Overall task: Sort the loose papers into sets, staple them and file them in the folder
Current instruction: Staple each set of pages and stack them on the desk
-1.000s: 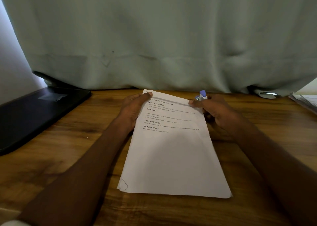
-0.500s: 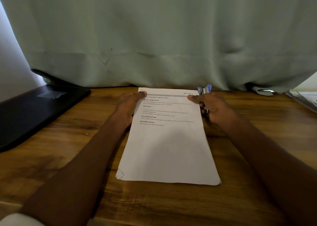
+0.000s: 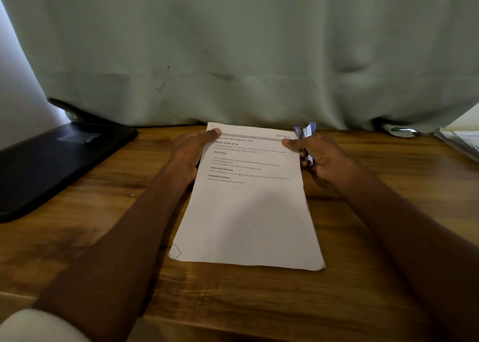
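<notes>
Paper set [image 3: 248, 212] headed "SECTION 1" (stapler [image 3: 305, 131] alongside)

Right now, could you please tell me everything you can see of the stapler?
The stapler is small, blue and silver, seemingly plastic and metal. It stands roughly upright in the right hand, whose fingers curl round it, hiding its lower part. Its top pokes up beside the far right corner of the paper set. Whether it touches the paper is unclear.

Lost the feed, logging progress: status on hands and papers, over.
Left hand holds paper set at top left. Right hand grips stapler, thumb on top right corner. Black folder lies left, apart.
</notes>
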A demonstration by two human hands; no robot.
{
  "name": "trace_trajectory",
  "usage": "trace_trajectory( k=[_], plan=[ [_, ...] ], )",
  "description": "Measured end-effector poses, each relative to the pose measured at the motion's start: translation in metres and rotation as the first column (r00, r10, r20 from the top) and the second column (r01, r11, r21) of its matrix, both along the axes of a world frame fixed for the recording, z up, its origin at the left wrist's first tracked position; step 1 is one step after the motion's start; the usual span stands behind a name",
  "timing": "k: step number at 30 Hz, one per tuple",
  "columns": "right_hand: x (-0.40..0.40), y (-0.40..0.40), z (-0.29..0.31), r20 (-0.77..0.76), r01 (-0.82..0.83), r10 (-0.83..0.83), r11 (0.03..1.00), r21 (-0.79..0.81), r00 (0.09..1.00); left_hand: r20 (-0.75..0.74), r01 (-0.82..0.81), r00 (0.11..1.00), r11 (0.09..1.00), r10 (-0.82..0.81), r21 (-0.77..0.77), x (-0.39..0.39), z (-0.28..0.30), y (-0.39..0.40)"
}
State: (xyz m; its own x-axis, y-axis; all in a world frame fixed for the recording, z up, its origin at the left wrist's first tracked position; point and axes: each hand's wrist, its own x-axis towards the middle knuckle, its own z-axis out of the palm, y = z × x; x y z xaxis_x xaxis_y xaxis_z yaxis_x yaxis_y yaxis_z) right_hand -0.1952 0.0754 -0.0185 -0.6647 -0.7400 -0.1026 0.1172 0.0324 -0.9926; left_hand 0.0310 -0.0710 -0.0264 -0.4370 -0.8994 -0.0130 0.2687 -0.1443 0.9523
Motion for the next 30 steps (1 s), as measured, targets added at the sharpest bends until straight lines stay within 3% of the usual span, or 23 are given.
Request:
trace_trajectory(
  k=[15,21,25,30],
  plan=[
    [-0.002,-0.002,-0.002,0.003,-0.046,0.046,0.999,0.020,0.999,-0.003,0.002,1.000,1.000,-0.002,0.030,0.002,-0.002,-0.006],
    [0.012,0.000,-0.004,-0.034,-0.174,0.176,0.983,0.057,0.984,-0.072,-0.112,0.990,0.987,0.121,0.113,0.013,-0.001,-0.014],
    [0.033,-0.007,-0.004,0.063,-0.113,0.115,0.993,-0.025,0.991,0.013,-0.189,0.982,0.981,0.189,0.031,0.022,0.001,-0.007],
    [0.054,-0.011,-0.006,0.211,0.038,-0.003,0.986,-0.165,0.977,0.227,0.086,0.972,0.989,-0.057,-0.120,0.052,-0.004,0.009]
  ],
)
